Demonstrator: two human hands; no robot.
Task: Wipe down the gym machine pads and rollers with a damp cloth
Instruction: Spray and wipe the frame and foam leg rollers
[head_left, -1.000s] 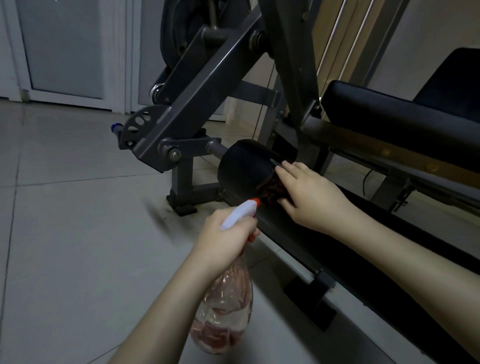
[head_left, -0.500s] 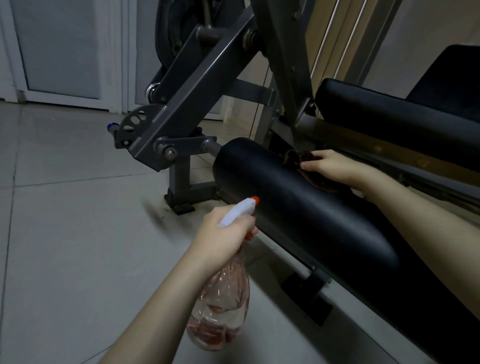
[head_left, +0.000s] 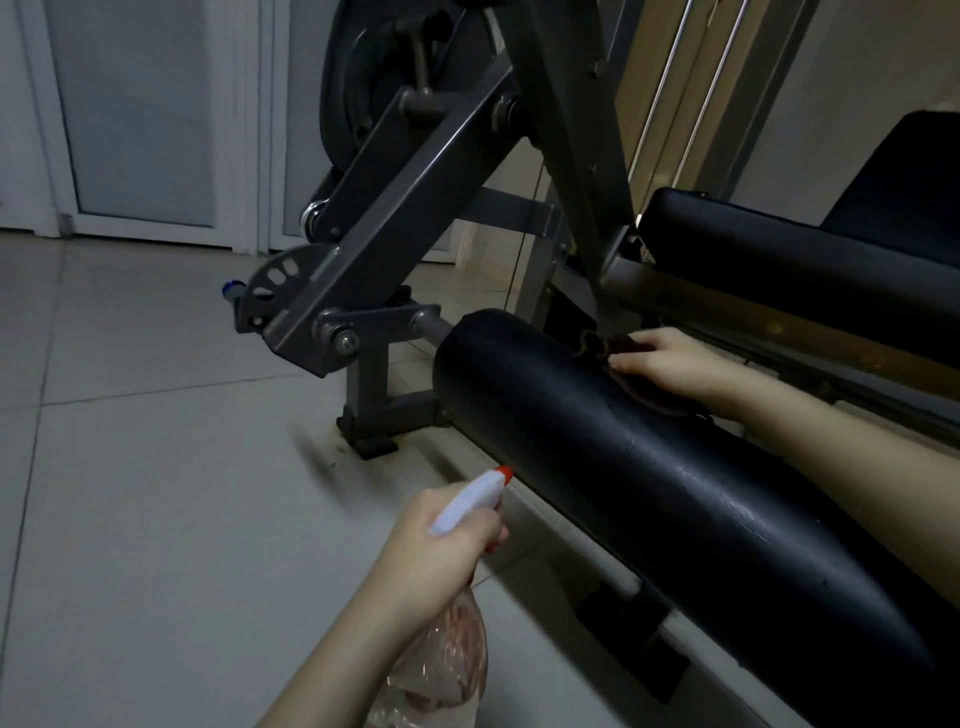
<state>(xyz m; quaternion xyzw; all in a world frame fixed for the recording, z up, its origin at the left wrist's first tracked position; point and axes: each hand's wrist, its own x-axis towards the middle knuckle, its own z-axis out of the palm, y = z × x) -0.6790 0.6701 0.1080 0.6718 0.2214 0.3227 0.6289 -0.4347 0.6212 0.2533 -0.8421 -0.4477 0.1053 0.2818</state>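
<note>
Left forearm is seen entering from bottom centre, bare, angled up and right. Left hand (head_left: 441, 545) is curled round the neck of the spray bottle (head_left: 447, 670), back of hand up, fingers (head_left: 491, 527) wrapped under the white spray head. Right forearm is seen entering from the right edge, bare, angled up and left. Right hand (head_left: 670, 364) is laid palm down, its fingers fairly flat and pressed on the dark cloth (head_left: 592, 345). Hands are held well apart.
</note>
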